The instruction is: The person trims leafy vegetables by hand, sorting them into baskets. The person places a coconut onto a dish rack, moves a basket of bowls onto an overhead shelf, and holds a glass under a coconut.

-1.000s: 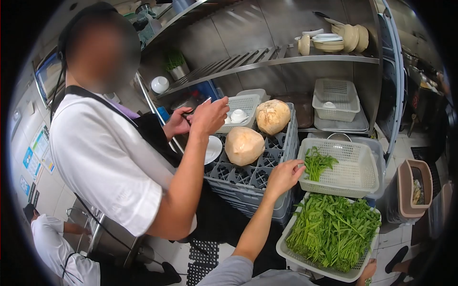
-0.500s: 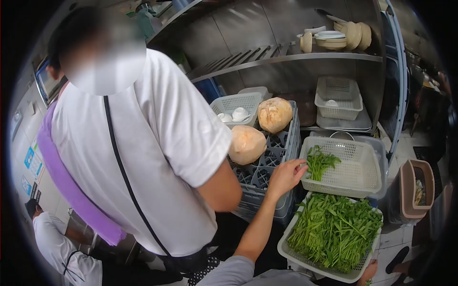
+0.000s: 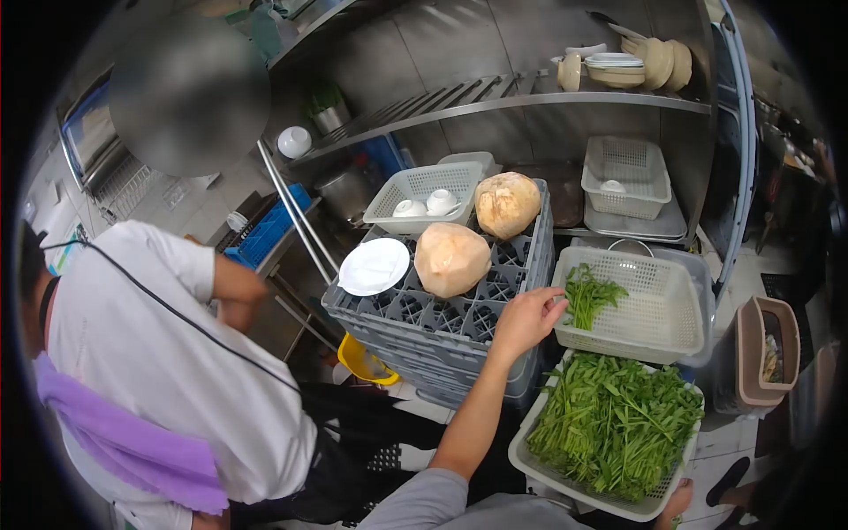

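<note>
On the head feed I have a heap of leafy green stems (image 3: 614, 424) filling a pale grey rectangular plastic basket (image 3: 574, 485); taking that full basket as reference. My bare left hand (image 3: 527, 323) is beyond it, at the left rim of an off-white perforated plastic basket (image 3: 664, 305), which sits right behind the full basket and has a small bunch of greens (image 3: 594, 296) at its left end. Fingers bent, tips right by those stems; can't tell if that grip has hold of any. My bare right hand (image 3: 678, 499) shows only partly, at the full basket's near right corner; can't tell if its grip is closed on the rim. Left of the full basket: grey compartmented plastic rack (image 3: 415, 343) carrying two pale, peeled, roundish coconuts (image 3: 451, 261) and a white round shallow plate (image 3: 374, 266). Right of it: tan plastic bin (image 3: 749, 353). Far left of it, past the rack: co-worker in a white T-shirt (image 3: 168, 327), purple cloth (image 3: 132, 433) slung across the back
</note>
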The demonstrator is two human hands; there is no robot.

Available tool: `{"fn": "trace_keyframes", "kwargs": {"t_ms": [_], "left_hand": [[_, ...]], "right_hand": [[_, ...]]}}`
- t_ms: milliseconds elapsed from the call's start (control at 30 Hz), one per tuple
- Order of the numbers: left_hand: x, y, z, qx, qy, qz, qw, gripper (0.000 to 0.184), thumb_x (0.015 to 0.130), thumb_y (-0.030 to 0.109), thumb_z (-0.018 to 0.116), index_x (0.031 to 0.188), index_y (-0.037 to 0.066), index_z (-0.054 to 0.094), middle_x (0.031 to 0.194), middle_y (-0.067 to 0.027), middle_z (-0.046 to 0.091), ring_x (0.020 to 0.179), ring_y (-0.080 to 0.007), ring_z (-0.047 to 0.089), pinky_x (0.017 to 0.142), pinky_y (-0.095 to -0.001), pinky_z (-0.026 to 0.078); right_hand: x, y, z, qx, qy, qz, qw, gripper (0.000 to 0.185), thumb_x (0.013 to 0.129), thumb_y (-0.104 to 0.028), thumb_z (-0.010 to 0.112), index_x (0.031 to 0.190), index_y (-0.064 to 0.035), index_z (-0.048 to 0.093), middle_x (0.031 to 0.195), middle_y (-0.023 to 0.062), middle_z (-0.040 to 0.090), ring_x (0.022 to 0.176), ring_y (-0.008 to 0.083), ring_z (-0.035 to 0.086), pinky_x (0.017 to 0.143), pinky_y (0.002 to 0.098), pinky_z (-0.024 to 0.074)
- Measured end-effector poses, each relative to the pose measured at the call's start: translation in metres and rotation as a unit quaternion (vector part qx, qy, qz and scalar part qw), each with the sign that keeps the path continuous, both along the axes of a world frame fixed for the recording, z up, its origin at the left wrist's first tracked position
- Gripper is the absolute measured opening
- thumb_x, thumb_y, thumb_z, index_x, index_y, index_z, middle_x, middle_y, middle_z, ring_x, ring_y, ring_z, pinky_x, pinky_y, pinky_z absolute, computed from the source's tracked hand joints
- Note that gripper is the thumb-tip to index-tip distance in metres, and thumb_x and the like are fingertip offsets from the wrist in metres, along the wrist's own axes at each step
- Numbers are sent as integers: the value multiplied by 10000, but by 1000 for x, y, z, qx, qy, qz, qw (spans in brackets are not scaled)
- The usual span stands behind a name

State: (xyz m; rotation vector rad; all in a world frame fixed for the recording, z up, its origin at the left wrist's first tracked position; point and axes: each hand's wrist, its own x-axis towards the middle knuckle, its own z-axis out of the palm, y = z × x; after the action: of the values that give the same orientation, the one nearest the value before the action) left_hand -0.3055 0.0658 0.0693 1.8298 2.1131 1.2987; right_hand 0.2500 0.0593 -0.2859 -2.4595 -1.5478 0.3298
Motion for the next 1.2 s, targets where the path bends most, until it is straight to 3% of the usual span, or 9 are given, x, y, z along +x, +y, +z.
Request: {"fn": "trace_keyframes", "kwargs": {"t_ms": [467, 633, 733, 867, 933, 967, 1000, 1067, 1200], "left_hand": [[-1, -3, 2, -4, -7, 3, 1000, 220, 885, 212, 670, 1027, 50, 718, 804, -131, 684, 719, -283, 662, 668, -385, 517], [-2, -4, 2, 15, 18, 3, 1000, 249, 889, 253, 677, 820, 14, 660, 809, -138, 682, 756, -338, 653, 660, -420, 511], [-3, -2, -2, 24, 13, 1, 1000, 277, 891, 274, 680, 794, 16, 652, 787, -143, 677, 753, -343, 654, 664, -425, 512], [-5, 1, -6, -7, -10, 13, 1000, 237, 871, 282, 697, 908, 50, 728, 859, -162, 706, 783, -351, 679, 706, -411, 535], [-2, 1, -5, 3, -11, 7, 1000, 211, 875, 239, 694, 941, 41, 731, 854, -180, 709, 756, -317, 700, 691, -381, 536], [0, 1, -2, 5, -10, 2, 1000, 192, 883, 206, 683, 936, 27, 726, 842, -181, 710, 737, -303, 701, 675, -368, 529], [-2, 5, -4, 12, 2, 0, 1000, 202, 895, 234, 666, 903, 36, 707, 820, -190, 689, 741, -369, 679, 649, -417, 523], [-4, 7, -7, 41, 13, -20, 999, 218, 903, 219, 670, 895, 2, 691, 773, -189, 681, 667, -331, 669, 624, -387, 513], [2, 6, -3, -5, 8, 6, 1000, 237, 896, 226, 687, 882, -10, 692, 725, -170, 672, 626, -292, 647, 611, -362, 502]], "right_hand": [[-1, 7, 8, 38, 6, 13, 999, 387, 924, -334, 527, 1100, -11, 648, 924, 210, 692, 862, 415, 651, 755, 489, 493], [5, 4, 5, 58, 11, 22, 998, 370, 924, -308, 529, 1096, -4, 651, 923, 215, 695, 858, 412, 655, 760, 486, 498], [16, -3, -1, 82, 14, 26, 996, 360, 923, -293, 530, 1094, 0, 653, 922, 217, 697, 856, 410, 657, 762, 484, 501], [33, 6, -57, 169, 38, 54, 983, 347, 923, -272, 532, 1090, 6, 655, 922, 221, 699, 853, 408, 661, 766, 481, 505], [18, -1, -11, 33, 116, 19, 993, 408, 879, -291, 586, 1162, -5, 654, 1030, 246, 691, 969, 416, 658, 833, 477, 505], [33, 4, -45, 50, 88, 5, 995, 399, 880, -308, 595, 1135, -9, 666, 1034, 243, 691, 963, 409, 662, 825, 488, 508], [23, -3, -36, 101, 69, 4, 993, 392, 880, -329, 604, 1124, -30, 675, 1033, 232, 693, 953, 406, 663, 815, 490, 513], [19, -3, -32, 79, 71, -26, 994, 381, 877, -355, 599, 1130, -80, 677, 1013, 217, 695, 954, 418, 655, 801, 494, 521], [-11, -16, 14, 55, 49, -75, 994, 317, 892, -315, 545, 1092, -118, 692, 945, 215, 697, 913, 421, 661, 802, 507, 512]]}}
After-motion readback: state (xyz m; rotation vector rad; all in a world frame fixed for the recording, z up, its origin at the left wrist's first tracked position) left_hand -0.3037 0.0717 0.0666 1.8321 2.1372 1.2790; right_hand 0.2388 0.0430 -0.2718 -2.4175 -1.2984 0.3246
